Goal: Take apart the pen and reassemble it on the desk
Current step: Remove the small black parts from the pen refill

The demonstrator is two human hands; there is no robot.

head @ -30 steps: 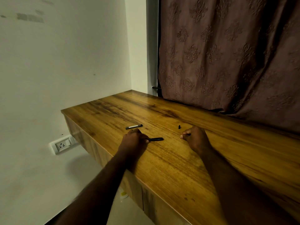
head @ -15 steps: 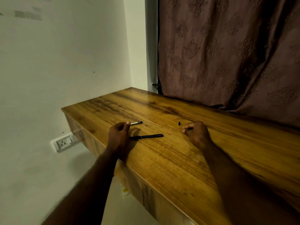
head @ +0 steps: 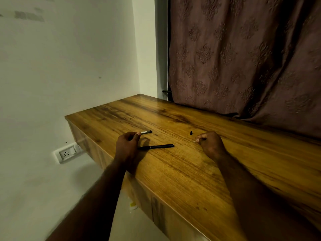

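Observation:
The pen lies in pieces on the wooden desk (head: 182, 171). A long black barrel (head: 156, 146) rests flat between my hands. My left hand (head: 126, 145) pinches the near end of a short black piece with a silver band, the pen cap (head: 146, 132), which still lies on the wood. A tiny black end plug (head: 191, 132) stands alone just beyond my right hand (head: 211, 145). That hand is curled, its fingertips pinched on a thin piece, apparently the refill (head: 199, 140), mostly hidden by the fingers.
A brown patterned curtain (head: 243, 58) hangs along the desk's far edge. A white wall runs on the left, with a power socket (head: 66, 153) below desk level. The desk's left edge drops to the floor, where a small yellow and white object (head: 133, 205) lies.
My left hand let go of the black barrel, slid left and back, and closed its fingertips on the cap. The right hand stayed in place.

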